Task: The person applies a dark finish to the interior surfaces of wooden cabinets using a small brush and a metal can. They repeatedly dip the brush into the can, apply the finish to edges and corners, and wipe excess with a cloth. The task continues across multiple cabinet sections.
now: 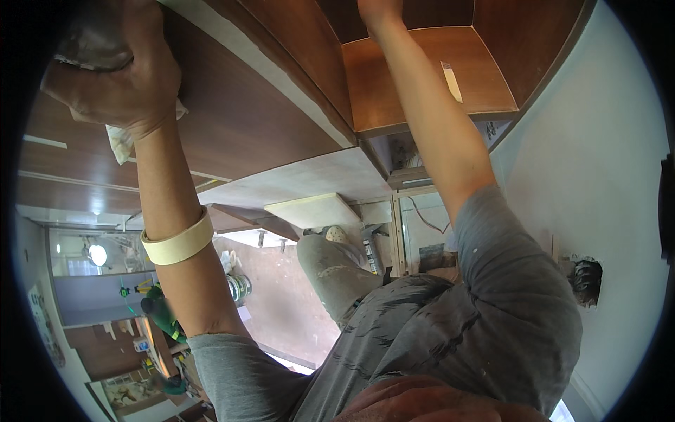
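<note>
At the upper left, my left hand (pixel 132 89) grips a dark, glossy, rounded thing (pixel 97 45) whose kind is unclear. A pale crumpled cloth or paper (pixel 121 142) shows beneath that wrist, against a brown wood panel (pixel 253 105). Around my left forearm hangs a roll of masking tape (pixel 177 245). My right hand (pixel 381 13) is cut off by the top edge, its fingers hidden, within an open wooden cabinet (pixel 427 84). A short pale strip (pixel 452 82) lies on the cabinet board beside my right forearm.
A cartridge gun (pixel 372 253) lies below near my leg, and a bucket (pixel 240 286) stands on the floor. A light board (pixel 316 209) leans below the cabinet. The white wall at right has a rough hole (pixel 586 282). Two people in green (pixel 163 314) are far off at lower left.
</note>
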A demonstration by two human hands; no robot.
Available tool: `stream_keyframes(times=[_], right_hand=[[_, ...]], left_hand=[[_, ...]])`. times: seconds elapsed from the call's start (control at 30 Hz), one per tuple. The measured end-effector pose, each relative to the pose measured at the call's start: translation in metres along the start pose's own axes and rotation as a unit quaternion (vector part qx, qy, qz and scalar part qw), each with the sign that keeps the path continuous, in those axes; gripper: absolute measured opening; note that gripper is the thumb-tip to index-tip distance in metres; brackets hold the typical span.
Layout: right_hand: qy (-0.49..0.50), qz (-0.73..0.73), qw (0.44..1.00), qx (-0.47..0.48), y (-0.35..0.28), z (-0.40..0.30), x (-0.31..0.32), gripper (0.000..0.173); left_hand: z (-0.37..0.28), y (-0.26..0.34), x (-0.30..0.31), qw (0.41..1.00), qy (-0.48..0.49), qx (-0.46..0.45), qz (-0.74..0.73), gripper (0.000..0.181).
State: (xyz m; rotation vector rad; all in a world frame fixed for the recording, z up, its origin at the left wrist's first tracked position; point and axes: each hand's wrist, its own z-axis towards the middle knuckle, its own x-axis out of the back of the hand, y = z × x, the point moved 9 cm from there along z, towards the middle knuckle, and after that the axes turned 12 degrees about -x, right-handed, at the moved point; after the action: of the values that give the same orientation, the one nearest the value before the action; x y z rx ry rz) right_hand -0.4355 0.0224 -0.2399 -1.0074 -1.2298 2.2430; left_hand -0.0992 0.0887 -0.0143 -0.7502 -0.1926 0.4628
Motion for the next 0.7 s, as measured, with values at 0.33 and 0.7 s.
stream_keyframes(times=[0.33, 0.7], right_hand=[[0.009, -0.174, 0.976, -0.13, 0.079, -0.027, 0.039, 0.025], [-0.051, 0.076, 0.991, -0.096, 0.033, 0.0, 0.015, 0.022]], left_hand=[[-0.004, 0.003, 0.003, 0.995, -0.032, -0.035, 0.093, 0.083], [0.007, 0.029, -0.001, 0.997, 0.03, 0.064, 0.01, 0.079]])
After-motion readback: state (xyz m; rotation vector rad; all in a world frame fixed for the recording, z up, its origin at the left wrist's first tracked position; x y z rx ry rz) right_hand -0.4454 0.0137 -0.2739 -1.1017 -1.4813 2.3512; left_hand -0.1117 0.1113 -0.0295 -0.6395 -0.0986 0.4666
